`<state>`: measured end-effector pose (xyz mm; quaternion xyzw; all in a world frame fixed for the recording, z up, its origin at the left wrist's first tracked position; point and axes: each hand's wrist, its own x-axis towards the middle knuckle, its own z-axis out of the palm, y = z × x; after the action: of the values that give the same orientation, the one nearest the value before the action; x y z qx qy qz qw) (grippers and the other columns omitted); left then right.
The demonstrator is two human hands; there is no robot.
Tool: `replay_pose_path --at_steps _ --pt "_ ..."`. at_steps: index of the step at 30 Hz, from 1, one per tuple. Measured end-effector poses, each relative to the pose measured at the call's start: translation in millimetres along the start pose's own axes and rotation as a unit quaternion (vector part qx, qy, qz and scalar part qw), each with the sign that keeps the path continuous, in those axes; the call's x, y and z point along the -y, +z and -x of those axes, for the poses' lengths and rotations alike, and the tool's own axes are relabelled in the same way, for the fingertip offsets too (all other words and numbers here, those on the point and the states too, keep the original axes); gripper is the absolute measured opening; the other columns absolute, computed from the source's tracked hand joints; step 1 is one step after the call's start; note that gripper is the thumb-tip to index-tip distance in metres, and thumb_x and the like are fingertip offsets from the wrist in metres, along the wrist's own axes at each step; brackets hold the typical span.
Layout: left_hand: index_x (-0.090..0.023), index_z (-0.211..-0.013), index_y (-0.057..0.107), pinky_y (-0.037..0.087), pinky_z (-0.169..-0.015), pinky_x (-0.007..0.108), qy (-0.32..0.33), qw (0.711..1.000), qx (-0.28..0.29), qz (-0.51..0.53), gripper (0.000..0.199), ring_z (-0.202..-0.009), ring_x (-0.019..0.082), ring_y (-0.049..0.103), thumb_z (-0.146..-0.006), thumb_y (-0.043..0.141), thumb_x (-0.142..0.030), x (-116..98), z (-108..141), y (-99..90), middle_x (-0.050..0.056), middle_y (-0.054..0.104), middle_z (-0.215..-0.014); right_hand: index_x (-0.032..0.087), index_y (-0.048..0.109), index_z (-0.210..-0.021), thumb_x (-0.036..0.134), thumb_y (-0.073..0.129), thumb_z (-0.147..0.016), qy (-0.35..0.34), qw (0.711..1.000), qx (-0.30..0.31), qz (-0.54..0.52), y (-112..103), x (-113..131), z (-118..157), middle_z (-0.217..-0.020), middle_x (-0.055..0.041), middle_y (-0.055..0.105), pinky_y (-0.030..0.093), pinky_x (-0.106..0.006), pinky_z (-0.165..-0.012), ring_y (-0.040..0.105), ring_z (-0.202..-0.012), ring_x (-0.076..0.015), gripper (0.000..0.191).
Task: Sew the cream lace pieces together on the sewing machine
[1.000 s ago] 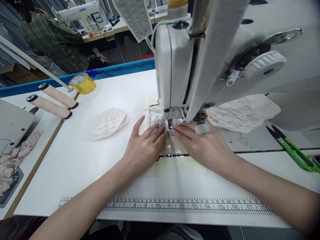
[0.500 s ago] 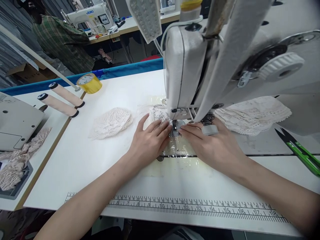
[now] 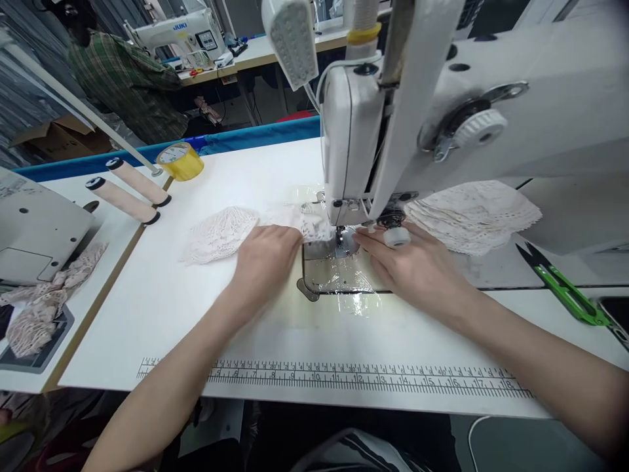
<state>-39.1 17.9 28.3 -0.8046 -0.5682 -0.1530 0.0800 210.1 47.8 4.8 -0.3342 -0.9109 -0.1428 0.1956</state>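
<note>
A sewing machine [image 3: 351,131] stands over the table, its presser foot [image 3: 340,241] down at the needle plate. A white lace piece [image 3: 314,223] lies just left of and behind the foot. My left hand [image 3: 268,259], slightly blurred, has its fingers curled closed over that piece's left part; the fingertips are hidden. My right hand [image 3: 417,265] lies right of the foot, fingers stretched toward it, partly hidden by a round white knob [image 3: 396,236]. Nothing shows in its grasp. Beside my left hand lies a stack of lace pieces [image 3: 221,235]; a thicker lace stack [image 3: 474,216] lies behind my right hand.
Green thread snips [image 3: 565,288] lie at the right. At the left are two thread cones [image 3: 122,200], yellow tape [image 3: 180,161] and another machine [image 3: 39,229]. A printed ruler [image 3: 314,377] runs along the front edge. A person in a plaid shirt [image 3: 122,85] sits beyond.
My left hand has moved left, away from the presser foot, and its fingers have curled onto the lace. My right hand stays beside the foot. The camera view has shifted slightly.
</note>
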Motion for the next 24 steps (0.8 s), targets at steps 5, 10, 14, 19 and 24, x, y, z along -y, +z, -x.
replay_pose_path --at_steps 5,10,14,19,24 --pt "-0.023 -0.084 0.065 0.05 -0.061 0.022 0.044 0.931 0.243 0.267 0.027 -0.066 0.014 0.065 -0.098 0.044 -0.031 -4 41 -84.0 -0.001 0.07 -0.077 -0.001 0.041 -0.142 0.058 0.04 -0.096 0.01 0.988 0.127 -0.084 1 18 11 -0.143 -0.0254 0.045 0.041 -0.051 -0.107 0.043 -0.134 -0.0343 0.074" --pt "-0.026 -0.093 0.067 0.05 -0.084 0.024 0.127 0.809 0.364 0.443 0.019 -0.077 0.015 0.066 -0.094 0.049 -0.019 -41 94 -111.2 0.001 0.072 -0.079 -0.003 0.029 -0.147 0.069 0.04 -0.09 -0.011 0.971 0.172 -0.167 -3 38 17 -0.154 -0.0279 0.021 0.029 -0.054 -0.115 0.017 -0.144 -0.0362 0.093" --pt "-0.023 -0.084 0.069 0.047 -0.079 0.023 0.049 0.785 0.394 0.476 0.027 -0.08 0.017 0.064 -0.096 0.046 -0.032 -65 129 -96.2 0.004 0.071 -0.081 -0.005 0.033 -0.145 0.061 0.043 -0.093 0.004 0.974 0.171 -0.145 -7 52 15 -0.152 -0.028 0.026 0.031 -0.052 -0.115 0.022 -0.143 -0.0355 0.085" --pt "-0.019 -0.077 0.06 0.039 -0.07 0.022 -0.211 0.748 0.328 0.538 0.04 -0.077 0.015 0.052 -0.092 0.049 -0.054 -79 158 -72.7 0.002 0.058 -0.078 0.002 0.049 -0.137 0.045 0.047 -0.097 0.022 0.955 0.181 -0.235 -42 82 15 -0.146 -0.0231 0.043 0.036 -0.046 -0.112 0.038 -0.138 -0.032 0.059" --pt "-0.017 -0.07 0.049 0.033 -0.066 0.023 -0.303 0.647 0.207 0.668 0.043 -0.069 0.013 0.04 -0.087 0.056 -0.056 -84 171 -59.5 0.0 0.045 -0.071 0.031 0.063 -0.121 0.035 0.051 -0.097 0.083 0.747 0.246 -0.612 -84 119 32 -0.117 0.0004 0.069 0.051 -0.027 -0.089 0.063 -0.106 -0.0162 0.028"
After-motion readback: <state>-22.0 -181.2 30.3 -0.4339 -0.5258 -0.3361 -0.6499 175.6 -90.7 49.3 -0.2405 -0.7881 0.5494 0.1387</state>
